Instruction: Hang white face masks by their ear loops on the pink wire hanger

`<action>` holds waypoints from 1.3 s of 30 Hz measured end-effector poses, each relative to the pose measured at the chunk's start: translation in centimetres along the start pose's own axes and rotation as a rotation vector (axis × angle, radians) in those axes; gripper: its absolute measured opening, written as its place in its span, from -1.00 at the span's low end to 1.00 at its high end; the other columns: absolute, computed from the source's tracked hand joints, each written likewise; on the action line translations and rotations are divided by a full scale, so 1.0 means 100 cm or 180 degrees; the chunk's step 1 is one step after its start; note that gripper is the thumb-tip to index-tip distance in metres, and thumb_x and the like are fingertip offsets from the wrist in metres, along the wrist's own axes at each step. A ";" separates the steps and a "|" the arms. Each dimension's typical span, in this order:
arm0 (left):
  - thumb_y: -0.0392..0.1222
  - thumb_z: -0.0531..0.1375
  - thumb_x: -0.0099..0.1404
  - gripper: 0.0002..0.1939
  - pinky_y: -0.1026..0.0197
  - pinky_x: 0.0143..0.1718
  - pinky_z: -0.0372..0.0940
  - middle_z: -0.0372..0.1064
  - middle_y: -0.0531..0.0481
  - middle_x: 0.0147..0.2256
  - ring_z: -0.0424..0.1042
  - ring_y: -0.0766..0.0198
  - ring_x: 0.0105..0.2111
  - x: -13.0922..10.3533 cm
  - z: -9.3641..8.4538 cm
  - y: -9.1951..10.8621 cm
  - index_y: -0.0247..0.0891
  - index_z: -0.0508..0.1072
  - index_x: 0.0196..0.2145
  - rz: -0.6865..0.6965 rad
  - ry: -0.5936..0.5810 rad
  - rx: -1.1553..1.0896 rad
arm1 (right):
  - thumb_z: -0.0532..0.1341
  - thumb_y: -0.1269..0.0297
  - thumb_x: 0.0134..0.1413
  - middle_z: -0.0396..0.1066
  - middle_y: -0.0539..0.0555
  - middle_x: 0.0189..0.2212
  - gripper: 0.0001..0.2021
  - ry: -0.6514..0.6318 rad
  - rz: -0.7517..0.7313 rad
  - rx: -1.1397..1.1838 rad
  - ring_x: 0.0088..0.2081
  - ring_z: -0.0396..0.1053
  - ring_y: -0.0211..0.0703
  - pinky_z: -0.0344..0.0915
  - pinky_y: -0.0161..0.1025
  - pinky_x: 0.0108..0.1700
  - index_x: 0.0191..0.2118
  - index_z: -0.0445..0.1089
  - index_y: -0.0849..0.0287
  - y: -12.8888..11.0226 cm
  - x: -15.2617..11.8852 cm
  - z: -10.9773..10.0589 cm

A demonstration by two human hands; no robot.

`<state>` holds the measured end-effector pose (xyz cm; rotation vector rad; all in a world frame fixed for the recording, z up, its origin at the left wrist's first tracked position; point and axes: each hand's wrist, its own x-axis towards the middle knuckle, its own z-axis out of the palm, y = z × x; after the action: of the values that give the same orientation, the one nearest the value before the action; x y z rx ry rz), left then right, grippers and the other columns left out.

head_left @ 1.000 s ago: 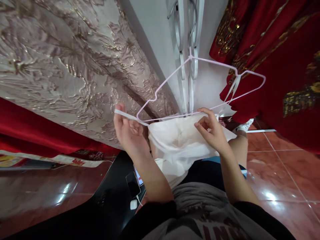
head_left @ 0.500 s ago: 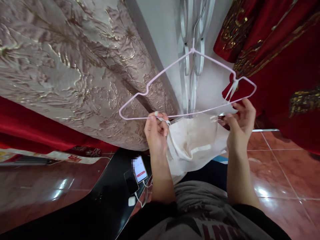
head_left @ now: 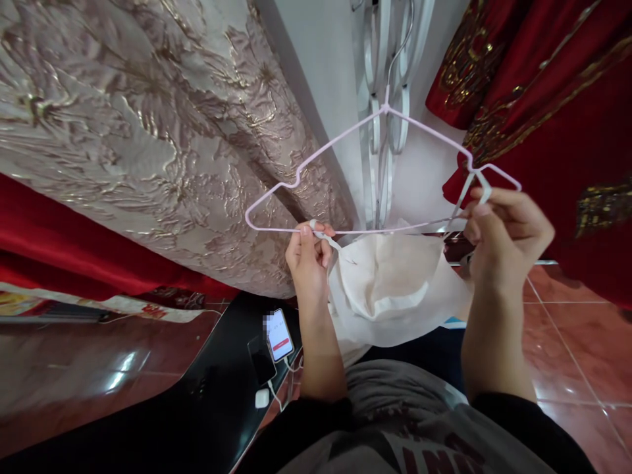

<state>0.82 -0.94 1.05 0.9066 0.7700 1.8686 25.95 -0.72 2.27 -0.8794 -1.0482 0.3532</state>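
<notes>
A pale pink hanger (head_left: 340, 137) hangs by its metal hook in the middle of the view. My left hand (head_left: 310, 257) is closed on the hanger's bottom bar and a white strap (head_left: 326, 238). At the hanger's right end, my right hand (head_left: 508, 230) pinches another white strap (head_left: 464, 191), which passes over the hanger near its right notch. Below the bar hangs a sheer white garment (head_left: 399, 280), between my two forearms.
Pinkish embossed fabric (head_left: 162, 131) fills the left, and red fabric with gold trim (head_left: 557, 131) hangs at the right. White metal loops (head_left: 399, 118) stand behind the hanger. Two phones (head_left: 280, 334) and a white case (head_left: 262, 398) lie on a black surface (head_left: 197, 395).
My right hand has moved right and slightly up, drawing the strap over the hanger's right end. My left hand keeps its hold. The garment is spread a little wider.
</notes>
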 end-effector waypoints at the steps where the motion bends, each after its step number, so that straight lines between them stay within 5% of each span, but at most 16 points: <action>1: 0.16 0.47 0.43 -0.59 0.42 -0.67 -0.05 0.55 -0.02 -0.36 0.07 0.55 -0.65 0.000 0.000 0.000 -0.25 0.58 -0.31 -0.0040 -0.0015 -0.0036 | 0.44 0.26 0.21 0.64 0.11 -0.31 -0.81 -0.0038 -0.0122 -0.0021 -0.56 0.17 -0.37 0.10 -0.26 -0.54 -0.08 0.74 0.05 -0.002 0.010 0.000; 5: 0.18 0.49 0.39 -0.57 0.40 -0.67 -0.06 0.56 -0.03 -0.35 0.06 0.55 -0.65 -0.001 -0.001 0.000 -0.25 0.57 -0.31 -0.0128 -0.0029 -0.0024 | 0.44 0.32 0.15 0.70 0.13 0.10 -0.57 0.0224 -0.0572 -0.0315 -0.42 0.48 -0.26 0.15 -0.28 -0.53 0.15 0.72 -0.09 0.018 0.041 -0.012; 8: 0.19 0.47 0.41 -0.57 0.37 -0.68 -0.08 0.57 -0.04 -0.36 0.05 0.53 -0.67 -0.001 -0.003 0.001 -0.25 0.58 -0.30 -0.0099 -0.0049 0.0086 | 0.55 0.13 0.10 0.73 0.07 0.01 -0.59 0.1008 -0.1277 -0.0290 -0.14 0.69 0.02 0.44 -0.12 -0.33 0.10 0.73 -0.14 0.048 0.043 -0.028; 10: 0.18 0.44 0.43 -0.58 0.36 -0.69 -0.09 0.58 -0.04 -0.37 0.04 0.53 -0.67 -0.001 -0.003 0.001 -0.25 0.58 -0.29 -0.0115 -0.0030 0.0101 | 0.58 -0.02 0.08 0.74 0.07 -0.06 -0.58 0.1183 -0.1630 -0.0299 -0.04 0.70 0.11 0.57 0.10 -0.06 0.07 0.74 -0.12 0.059 0.034 -0.034; 12: 0.16 0.42 0.46 -0.59 0.37 -0.69 -0.09 0.58 -0.03 -0.36 0.03 0.54 -0.67 -0.001 -0.002 0.001 -0.26 0.57 -0.29 -0.0125 0.0028 0.0053 | 0.58 -0.10 0.10 0.72 0.13 -0.08 -0.51 0.0861 -0.1797 -0.0494 -0.02 0.68 0.15 0.54 0.27 0.13 0.10 0.74 -0.02 0.060 0.024 -0.036; 15: 0.10 0.40 0.50 -0.63 0.41 -0.67 -0.07 0.58 -0.04 -0.35 0.04 0.56 -0.67 -0.003 0.000 -0.001 -0.27 0.59 -0.28 -0.0055 0.0070 -0.0045 | 0.53 -0.11 0.17 0.66 0.22 -0.08 -0.47 0.0421 -0.1790 -0.0834 0.00 0.61 0.16 0.50 0.31 0.16 0.14 0.71 0.11 0.056 0.017 -0.032; 22: 0.10 0.42 0.47 -0.65 0.39 -0.67 -0.09 0.62 -0.08 -0.33 0.05 0.54 -0.67 -0.005 0.002 -0.008 -0.26 0.62 -0.27 -0.0149 -0.0144 -0.0052 | 0.47 -0.11 0.28 0.55 0.11 -0.13 -0.57 0.1573 -0.2018 -0.0609 -0.06 0.52 0.00 0.46 0.11 0.08 0.12 0.70 0.01 0.046 0.002 -0.025; 24: 0.10 0.42 0.47 -0.65 0.38 -0.66 -0.07 0.61 -0.08 -0.32 0.04 0.54 -0.67 -0.005 0.003 -0.007 -0.26 0.62 -0.27 -0.0176 -0.0137 -0.0066 | 0.49 0.00 0.28 0.56 0.13 -0.11 -0.63 0.1109 -0.1652 -0.0804 -0.11 0.51 -0.03 0.45 0.01 -0.04 0.11 0.70 0.00 0.029 -0.012 -0.019; 30: 0.07 0.43 0.46 -0.67 0.39 -0.61 0.03 0.65 -0.09 -0.30 0.08 0.53 -0.63 -0.010 0.008 -0.007 -0.26 0.64 -0.27 -0.0202 0.0018 0.0031 | 0.42 0.18 0.35 0.63 0.08 -0.05 -0.76 -0.1610 -0.0412 -0.1060 -0.44 0.31 -0.30 0.24 -0.23 -0.45 0.08 0.66 -0.02 -0.006 -0.029 0.006; 33: -0.11 0.46 0.39 -0.84 0.38 -0.52 0.19 0.71 -0.13 -0.11 0.35 0.45 -0.51 -0.008 -0.002 -0.010 -0.22 0.68 -0.15 0.0182 0.0417 0.0376 | 0.40 0.12 0.37 0.59 0.05 -0.12 -0.83 -0.1808 -0.0088 -0.0917 -0.46 0.25 -0.33 0.25 -0.25 -0.45 -0.02 0.66 0.02 -0.005 -0.023 0.010; 35: -0.31 0.43 0.28 -0.75 0.33 -0.36 0.37 0.70 -0.08 0.03 0.55 0.34 -0.32 -0.002 -0.015 -0.009 -0.17 0.68 -0.08 0.0783 0.0808 0.0715 | 0.41 0.09 0.36 0.57 0.05 -0.17 -0.83 -0.1625 -0.0102 -0.0923 -0.41 0.30 -0.29 0.26 -0.25 -0.42 -0.08 0.65 0.03 -0.004 -0.020 0.008; 39: -0.49 0.32 0.19 -0.72 0.00 0.23 0.48 0.71 -0.02 0.05 0.62 0.10 0.16 0.016 -0.046 0.003 -0.16 0.67 -0.24 0.2073 0.1551 0.1209 | 0.37 0.07 0.40 0.56 0.06 -0.17 -0.82 -0.1443 -0.0202 -0.1024 -0.34 0.32 -0.25 0.20 -0.24 -0.40 -0.13 0.64 0.03 -0.003 -0.015 0.002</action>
<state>-3.69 -0.26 -0.77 1.0274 1.2643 2.6284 24.99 -1.79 1.61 -1.0770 -1.5799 0.3437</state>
